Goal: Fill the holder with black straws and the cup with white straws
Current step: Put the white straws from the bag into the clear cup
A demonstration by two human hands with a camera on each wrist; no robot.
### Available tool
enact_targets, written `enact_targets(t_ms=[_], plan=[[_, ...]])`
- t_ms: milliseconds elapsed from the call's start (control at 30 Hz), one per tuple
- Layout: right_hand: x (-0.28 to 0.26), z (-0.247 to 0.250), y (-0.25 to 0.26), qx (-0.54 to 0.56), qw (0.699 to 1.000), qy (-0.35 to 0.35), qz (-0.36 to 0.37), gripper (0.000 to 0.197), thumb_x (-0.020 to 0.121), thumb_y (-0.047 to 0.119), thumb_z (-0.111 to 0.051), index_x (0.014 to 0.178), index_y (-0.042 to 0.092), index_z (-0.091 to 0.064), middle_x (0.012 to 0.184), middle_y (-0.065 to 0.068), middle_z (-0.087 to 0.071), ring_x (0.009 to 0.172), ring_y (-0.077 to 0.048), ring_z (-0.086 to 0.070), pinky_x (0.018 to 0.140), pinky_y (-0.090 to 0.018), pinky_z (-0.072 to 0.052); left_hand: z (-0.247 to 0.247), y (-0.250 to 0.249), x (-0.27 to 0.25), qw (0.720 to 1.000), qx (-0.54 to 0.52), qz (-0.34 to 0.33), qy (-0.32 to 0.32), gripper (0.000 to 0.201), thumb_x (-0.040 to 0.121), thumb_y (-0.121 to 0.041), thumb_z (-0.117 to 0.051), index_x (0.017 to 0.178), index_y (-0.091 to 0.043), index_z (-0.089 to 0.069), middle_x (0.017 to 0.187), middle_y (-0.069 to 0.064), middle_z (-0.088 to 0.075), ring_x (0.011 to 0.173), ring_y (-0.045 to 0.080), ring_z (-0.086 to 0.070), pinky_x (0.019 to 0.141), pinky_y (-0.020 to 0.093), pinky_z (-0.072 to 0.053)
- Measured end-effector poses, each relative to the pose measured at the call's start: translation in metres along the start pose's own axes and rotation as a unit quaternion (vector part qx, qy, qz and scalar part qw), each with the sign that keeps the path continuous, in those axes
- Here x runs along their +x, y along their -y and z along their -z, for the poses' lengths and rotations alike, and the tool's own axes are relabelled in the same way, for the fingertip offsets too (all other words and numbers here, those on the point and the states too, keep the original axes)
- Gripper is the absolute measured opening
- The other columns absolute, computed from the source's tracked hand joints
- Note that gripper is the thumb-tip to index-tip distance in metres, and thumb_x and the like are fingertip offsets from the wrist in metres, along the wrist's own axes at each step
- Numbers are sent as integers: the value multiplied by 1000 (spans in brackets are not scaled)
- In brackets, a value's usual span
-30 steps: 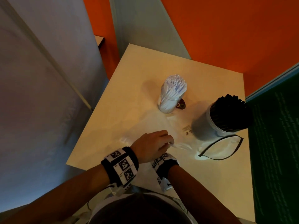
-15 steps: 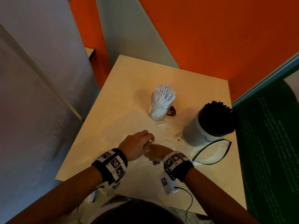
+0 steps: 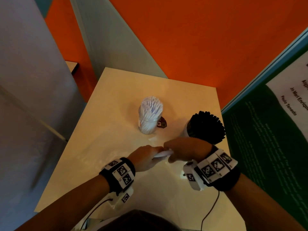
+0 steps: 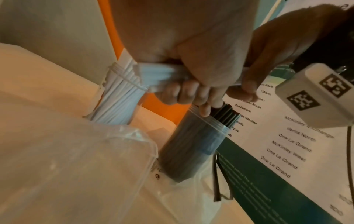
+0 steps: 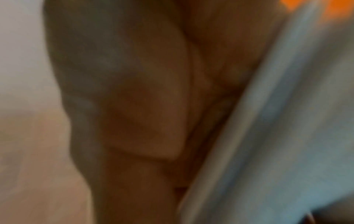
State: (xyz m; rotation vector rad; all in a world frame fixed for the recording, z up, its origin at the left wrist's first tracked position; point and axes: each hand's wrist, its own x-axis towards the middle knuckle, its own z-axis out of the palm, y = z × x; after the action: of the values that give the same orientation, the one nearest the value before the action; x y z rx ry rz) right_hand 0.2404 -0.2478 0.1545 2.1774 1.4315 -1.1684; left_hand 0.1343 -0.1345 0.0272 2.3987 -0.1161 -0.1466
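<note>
A clear cup [image 3: 148,121] packed with white straws stands mid-table; it also shows in the left wrist view [image 4: 116,100]. To its right, the pale holder [image 3: 187,130] is full of black straws [image 3: 207,126], seen closer in the left wrist view [image 4: 191,145]. In front of them both hands meet on a small bundle of white straws [image 3: 164,153]. My left hand [image 3: 150,155] grips one end, fingers [image 4: 188,92] curled round the bundle [image 4: 162,74]. My right hand [image 3: 177,151] grips the other end [image 5: 287,121]; its palm fills the blurred right wrist view.
A crumpled clear plastic bag [image 4: 76,159] lies on the cream table [image 3: 116,90] under the hands. A dark red tag [image 3: 162,124] sits beside the cup. A green printed panel [image 3: 266,147] borders the table's right edge; orange and grey walls stand behind.
The right hand came out from under the left and moved right. Both hands now hold a white straw bundle above the bag; the black-edged bag is hidden behind the right wrist.
</note>
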Motion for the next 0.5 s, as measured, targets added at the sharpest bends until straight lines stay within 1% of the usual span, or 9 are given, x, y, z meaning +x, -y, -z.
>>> enact_targets(t_ms=[67,133,200,233,300,367,433,467,500], plan=[[-11,17,-18,76,995,-67,-3,43,89,48,-51,120,20,-56,114,-2,-61,102,-19,-56,86,-27,-43,7,6,3,999,-9,23,-19,31,99,-37,-47,106,-10,-60,86,8,-65,74,26,-60,66,36,-47],[-15,27,-35,195,958,-206,32,44,91,52,-39,115,23,-61,111,2,-64,101,-16,-59,83,-12,-42,16,13,4,997,-38,43,-48,27,98,-36,-50,93,-11,-58,78,8,-62,68,26,-59,62,36,-42],[-11,29,-44,342,864,-363,66,56,91,64,-29,107,24,-65,106,9,-66,99,-7,-60,75,0,-39,23,19,7,994,-67,57,-69,22,97,-34,-53,87,-16,-57,72,3,-60,64,22,-57,59,34,-39],[-4,27,-46,390,821,-410,77,68,86,72,-22,106,24,-65,106,12,-67,102,0,-59,81,0,-39,26,21,9,992,-80,65,-76,20,97,-34,-54,87,-17,-59,71,2,-60,63,20,-57,58,32,-39],[18,17,-40,447,779,-433,82,78,81,78,-11,102,29,-68,112,11,-67,109,1,-58,98,-16,-41,30,21,15,989,-94,76,-82,20,96,-35,-54,90,-17,-61,71,1,-60,61,16,-55,57,28,-38],[39,8,-27,475,775,-409,85,77,81,78,-7,91,36,-70,112,9,-69,111,-5,-59,103,-31,-42,30,19,21,989,-93,84,-84,24,95,-36,-55,91,-15,-62,73,5,-62,64,17,-55,59,30,-39],[52,4,-21,486,768,-408,86,76,82,79,-6,84,40,-71,109,9,-70,111,-5,-59,104,-34,-42,30,19,23,987,-100,88,-86,20,95,-35,-56,87,-17,-60,73,3,-61,64,18,-54,60,32,-39],[54,5,-24,506,747,-422,86,75,82,80,-8,87,41,-71,110,10,-70,112,-4,-59,103,-34,-43,31,21,22,986,-106,92,-90,17,95,-35,-56,86,-21,-58,71,0,-59,62,16,-53,58,29,-38],[55,5,-29,538,709,-447,88,72,83,80,-11,94,39,-69,112,11,-69,112,-4,-59,101,-31,-46,32,23,21,984,-116,100,-95,15,95,-35,-56,87,-24,-58,70,-2,-58,61,14,-52,57,27,-38]])
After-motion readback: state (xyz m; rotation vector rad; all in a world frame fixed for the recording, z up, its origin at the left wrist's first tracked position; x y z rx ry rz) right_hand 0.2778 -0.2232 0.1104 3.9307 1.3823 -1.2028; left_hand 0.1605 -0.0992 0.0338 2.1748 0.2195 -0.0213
